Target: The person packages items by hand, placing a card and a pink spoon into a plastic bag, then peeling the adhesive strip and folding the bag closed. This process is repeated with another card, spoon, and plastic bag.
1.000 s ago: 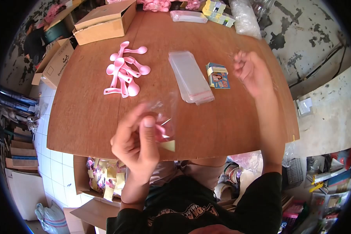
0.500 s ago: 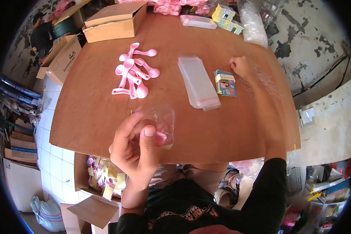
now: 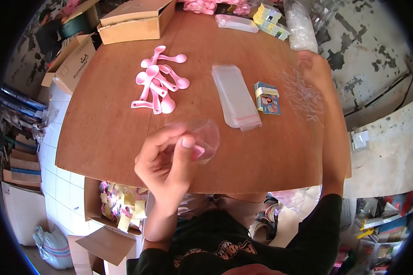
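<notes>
My left hand (image 3: 167, 158) pinches a clear plastic bag (image 3: 207, 137) with a pink piece inside, over the table's near edge. My right hand (image 3: 313, 68) is at the far right of the table, above thin clear strips (image 3: 303, 94); its fingers are blurred and partly hidden. Pink spoons (image 3: 156, 82) lie in a loose pile at the left. Flat clear bags (image 3: 236, 98) are stacked mid-table, beside a banded bundle of blue picture cards (image 3: 267, 98).
A brown carton (image 3: 133, 27) stands at the back left. Along the back lie a packet of bags (image 3: 236, 23), yellow card stacks (image 3: 270, 20) and a clear plastic roll (image 3: 300, 27). An open box of packed items (image 3: 124, 204) is below the near edge. A person sits at the upper left.
My right hand has moved right and away from me, from beside the cards to over the strips. My left hand, with the bag, has shifted slightly right and up.
</notes>
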{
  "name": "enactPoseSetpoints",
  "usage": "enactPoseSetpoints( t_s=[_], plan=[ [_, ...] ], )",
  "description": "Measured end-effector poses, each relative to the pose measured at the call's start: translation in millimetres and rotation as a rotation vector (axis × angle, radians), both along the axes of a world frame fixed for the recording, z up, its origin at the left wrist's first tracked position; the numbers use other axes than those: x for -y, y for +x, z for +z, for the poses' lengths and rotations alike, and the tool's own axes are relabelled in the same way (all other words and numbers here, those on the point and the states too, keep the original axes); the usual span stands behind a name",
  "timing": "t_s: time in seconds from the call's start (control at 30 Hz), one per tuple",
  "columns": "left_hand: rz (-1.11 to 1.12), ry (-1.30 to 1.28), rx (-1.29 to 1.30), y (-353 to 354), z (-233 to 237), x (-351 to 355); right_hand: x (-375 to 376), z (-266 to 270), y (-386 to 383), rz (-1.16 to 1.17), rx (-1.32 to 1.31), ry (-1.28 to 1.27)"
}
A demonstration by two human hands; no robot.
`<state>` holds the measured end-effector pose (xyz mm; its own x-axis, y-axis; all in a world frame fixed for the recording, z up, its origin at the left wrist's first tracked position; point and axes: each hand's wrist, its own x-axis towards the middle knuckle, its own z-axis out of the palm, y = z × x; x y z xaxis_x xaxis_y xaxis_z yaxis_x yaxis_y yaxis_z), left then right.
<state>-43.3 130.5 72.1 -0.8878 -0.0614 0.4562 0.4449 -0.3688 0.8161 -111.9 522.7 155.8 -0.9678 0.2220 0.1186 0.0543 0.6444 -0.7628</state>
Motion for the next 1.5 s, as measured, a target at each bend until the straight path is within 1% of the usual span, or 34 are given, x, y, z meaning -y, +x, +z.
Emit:
enactPoseSetpoints(
  t_s=[0.03, 0.1, 0.13, 0.17, 0.23, 0.27, 0.3, 0.37, 0.4, 0.43, 0.47, 0.5, 0.53, 0.57, 0.6, 0.63, 0.67, 0.7, 0.77, 0.8, 0.83, 0.9, 0.93, 0.97, 1.0, 1.03, 1.1, 1.17, 1.27, 1.33, 1.37, 1.43, 1.47, 1.5],
  plan=[
    [0.010, 0.005, 0.004, -0.7, -1.3, -3.0, 35.3, -3.7, 12.6, 0.060, -0.035, 0.016],
    [-0.068, 0.022, 0.076, -1.6, -5.1, -7.8, 97.1, -14.1, 35.2, 0.190, -0.106, 0.044],
    [-0.074, 0.024, 0.140, 1.0, -1.3, -10.7, 116.0, -20.1, 44.4, 0.354, -0.170, 0.098],
    [-0.064, 0.018, 0.145, 1.2, -1.6, -12.5, 134.6, -26.5, 54.5, 0.515, -0.234, 0.146],
    [-0.075, -0.034, 0.097, 0.0, -5.6, -15.2, 186.6, -21.7, 76.9, 0.599, -0.286, -0.022],
    [-0.089, -0.031, 0.110, -0.4, -8.0, -16.2, 200.1, -26.1, 83.8, 0.606, -0.290, -0.026],
    [-0.081, -0.032, 0.102, -1.7, -7.6, -16.6, 210.5, -28.7, 88.8, 0.562, -0.259, -0.017],
    [-0.163, 0.041, 0.111, -0.7, -7.8, -14.2, 218.6, -34.3, 90.5, 0.517, -0.227, -0.019],
    [-0.265, 0.078, 0.103, -2.0, -11.1, -10.2, 219.1, -40.0, 86.8, 0.483, -0.293, -0.095],
    [-0.263, 0.074, 0.102, -2.9, -12.3, -9.6, 219.8, -42.9, 83.6, 0.448, -0.358, -0.170],
    [-0.258, 0.133, 0.038, -4.5, -12.9, -9.6, 218.7, -41.2, 82.0, 0.439, -0.427, -0.234],
    [-0.255, 0.193, -0.028, -6.5, -14.4, -9.1, 218.9, -31.9, 86.7, 0.381, -0.488, -0.253],
    [-0.282, 0.110, -0.039, -8.4, -19.4, -3.3, 216.6, -24.3, 88.5, 0.339, -0.539, -0.201],
    [-0.284, 0.108, -0.039, -8.0, -19.2, -2.9, 214.0, -20.6, 90.0, 0.294, -0.585, -0.149],
    [-0.274, 0.048, -0.020, -7.4, -18.0, -4.5, 211.2, -22.5, 90.7, 0.289, -0.584, -0.148],
    [-0.264, -0.009, -0.006, -8.2, -16.5, -6.4, 207.7, -25.5, 90.1, 0.337, -0.490, -0.107],
    [-0.266, -0.139, -0.056, -11.9, -20.1, -8.2, 205.7, -26.0, 90.0, 0.384, -0.397, -0.064],
    [-0.256, -0.287, -0.140, -13.8, -18.7, -8.9, 207.5, -24.1, 93.8, 0.381, -0.400, -0.057],
    [-0.350, -0.389, -0.132, -11.9, -16.9, -14.6, 216.0, -22.4, 105.9, 0.329, -0.325, -0.043],
    [-0.416, -0.355, -0.120, -9.7, -12.9, -16.5, 219.2, -24.7, 108.4, 0.309, -0.345, -0.066],
    [-0.419, -0.355, -0.120, -7.9, -14.0, -17.2, 217.6, -29.8, 110.2, 0.305, -0.345, -0.065],
    [-0.581, -0.309, 0.054, -6.2, -19.4, -19.3, 212.7, -41.3, 111.6, 0.267, -0.401, -0.176],
    [-0.572, -0.281, -0.031, -6.7, -21.8, -21.0, 214.2, -43.1, 114.8, 0.263, -0.400, -0.178],
    [-0.576, -0.283, -0.027, -5.6, -21.5, -20.1, 216.8, -45.5, 118.4, 0.209, -0.350, -0.355],
    [-0.592, -0.255, 0.034, -4.9, -20.2, -18.6, 218.4, -47.4, 120.8, 0.156, -0.299, -0.530],
    [-0.606, -0.226, 0.094, -4.8, -19.5, -17.3, 217.2, -51.0, 121.9, 0.156, -0.298, -0.532],
    [-0.606, -0.232, 0.132, -5.1, -21.0, -15.6, 212.6, -61.7, 122.9, 0.211, -0.186, -0.673],
    [-0.608, -0.245, 0.174, -5.4, -22.6, -13.9, 215.3, -69.3, 121.9, 0.197, -0.156, -0.673],
    [-0.613, -0.308, 0.126, -5.9, -25.5, -12.4, 217.5, -76.2, 121.0, 0.142, -0.126, -0.681],
    [-0.540, -0.267, 0.130, -7.1, -32.1, -10.8, 216.7, -79.6, 119.8, 0.104, -0.119, -0.692],
    [-0.541, -0.270, 0.134, -7.9, -32.7, -10.2, 216.0, -82.1, 119.2, 0.089, -0.107, -0.700],
    [-0.552, -0.045, 0.246, -11.2, -32.0, -9.0, 215.6, -85.7, 118.5, 0.076, -0.090, -0.711],
    [-0.491, -0.066, 0.237, -12.1, -29.7, -8.0, 215.9, -87.3, 117.9, 0.076, -0.094, -0.717],
    [-0.489, -0.069, 0.241, -12.9, -28.2, -5.9, 216.0, -89.0, 117.3, 0.077, -0.098, -0.723]
  ],
)
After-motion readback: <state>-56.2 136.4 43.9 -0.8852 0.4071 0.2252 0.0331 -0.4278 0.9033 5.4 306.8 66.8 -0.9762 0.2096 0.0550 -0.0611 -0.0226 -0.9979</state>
